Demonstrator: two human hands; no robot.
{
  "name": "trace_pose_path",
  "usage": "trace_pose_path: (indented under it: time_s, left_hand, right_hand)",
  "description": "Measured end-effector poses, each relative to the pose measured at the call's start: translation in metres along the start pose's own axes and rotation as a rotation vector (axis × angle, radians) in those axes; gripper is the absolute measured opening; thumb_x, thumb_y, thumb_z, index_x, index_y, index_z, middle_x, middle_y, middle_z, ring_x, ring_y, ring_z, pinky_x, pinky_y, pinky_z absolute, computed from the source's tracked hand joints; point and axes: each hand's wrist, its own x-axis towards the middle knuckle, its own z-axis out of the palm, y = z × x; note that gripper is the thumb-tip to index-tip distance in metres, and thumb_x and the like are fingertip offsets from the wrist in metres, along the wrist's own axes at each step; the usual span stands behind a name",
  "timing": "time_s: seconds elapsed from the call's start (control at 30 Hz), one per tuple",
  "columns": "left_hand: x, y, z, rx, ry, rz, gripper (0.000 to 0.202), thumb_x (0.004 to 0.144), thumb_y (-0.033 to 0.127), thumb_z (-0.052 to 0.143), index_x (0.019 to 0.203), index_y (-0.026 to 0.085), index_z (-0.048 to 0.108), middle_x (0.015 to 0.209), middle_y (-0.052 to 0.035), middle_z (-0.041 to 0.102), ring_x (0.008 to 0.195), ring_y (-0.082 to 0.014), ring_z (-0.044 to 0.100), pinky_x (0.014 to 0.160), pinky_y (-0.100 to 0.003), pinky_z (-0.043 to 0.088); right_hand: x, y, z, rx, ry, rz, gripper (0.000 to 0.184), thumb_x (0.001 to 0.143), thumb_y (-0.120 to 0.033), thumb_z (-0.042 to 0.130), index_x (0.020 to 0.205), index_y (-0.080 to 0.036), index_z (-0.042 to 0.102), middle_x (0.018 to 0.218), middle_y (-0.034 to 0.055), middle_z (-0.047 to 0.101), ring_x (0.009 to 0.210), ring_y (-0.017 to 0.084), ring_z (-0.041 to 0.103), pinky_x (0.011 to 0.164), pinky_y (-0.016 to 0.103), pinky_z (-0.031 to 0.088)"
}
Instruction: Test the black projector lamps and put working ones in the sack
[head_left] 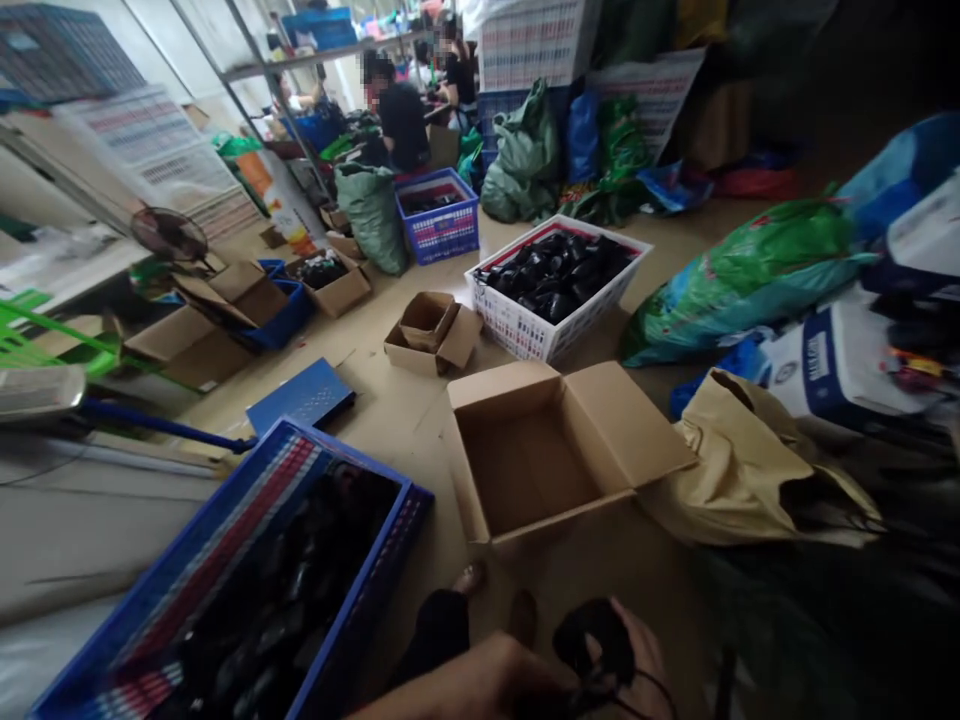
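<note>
My right hand (643,650) sits at the bottom edge, cupped behind a black rounded part (596,638) with a thin black cord (654,690) hanging from it. My left hand (501,680) comes in beside it, fingers closed where the cord bunches up. Both hands hover above the floor just in front of an open, empty cardboard box (536,465). A blue plastic crate (255,590) full of similar black parts stands at my lower left. My knee in dark cloth (439,630) and my feet show below the box.
A white crate (551,285) of black parts stands further back, with small cardboard boxes (431,335) beside it. A tan sack (750,470) and green and blue sacks (750,270) lie right. Other people sit at the back (401,115) by shelving. A blue basket (439,215) stands near them.
</note>
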Motion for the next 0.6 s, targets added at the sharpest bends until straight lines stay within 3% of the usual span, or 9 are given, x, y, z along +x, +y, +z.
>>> trace_pose_path:
  time_s: [0.13,0.27,0.37,0.5,0.6]
  left_hand:
    - [-0.005,0.012,-0.02,-0.205,0.121,-0.047,0.039,0.075,0.044,0.062,0.095,0.011,0.068,0.071,0.0013,0.053,0.064,-0.0109,0.045,0.057,-0.017,0.035]
    - [0.0,0.017,-0.056,-0.332,0.122,-0.034,0.043,0.074,0.047,0.064,0.096,0.011,0.068,0.073,0.0011,0.052,0.067,-0.0119,0.045,0.059,-0.018,0.035]
    - [0.006,0.008,-0.088,-0.385,0.083,-0.056,0.039,0.071,0.046,0.068,0.089,0.011,0.069,0.068,0.0022,0.051,0.066,-0.0118,0.045,0.057,-0.019,0.034]
    - [0.01,-0.013,-0.129,-0.539,0.152,-0.249,0.034,0.061,0.034,0.079,0.086,0.015,0.067,0.069,0.0034,0.055,0.071,-0.0142,0.053,0.061,-0.02,0.039]
    - [0.005,-0.022,-0.159,-0.637,0.23,-0.38,0.028,0.076,0.033,0.069,0.095,0.014,0.062,0.085,-0.0012,0.062,0.077,-0.0163,0.059,0.067,-0.027,0.048]
  right_hand:
    - [0.041,-0.015,0.029,0.051,0.06,-0.003,0.045,0.081,-0.043,0.05,0.118,-0.016,0.051,0.116,0.0121,0.053,0.109,0.03,0.053,0.094,0.045,0.046]
    - [0.073,-0.049,0.054,0.06,0.109,0.049,0.042,0.081,-0.038,0.047,0.115,-0.015,0.056,0.119,0.0141,0.051,0.11,0.029,0.054,0.095,0.043,0.045]
    - [0.088,-0.07,0.067,0.091,0.103,0.153,0.048,0.078,-0.041,0.049,0.119,-0.016,0.054,0.126,0.0154,0.048,0.117,0.031,0.049,0.1,0.045,0.04]
    - [0.104,-0.083,0.075,0.361,-0.13,0.298,0.073,0.059,-0.046,0.067,0.124,-0.018,0.049,0.124,0.0142,0.056,0.118,0.032,0.051,0.101,0.043,0.041]
    - [0.122,-0.078,0.075,0.409,-0.088,0.523,0.078,0.051,-0.055,0.073,0.118,-0.022,0.052,0.116,0.0139,0.061,0.112,0.034,0.056,0.085,0.042,0.053]
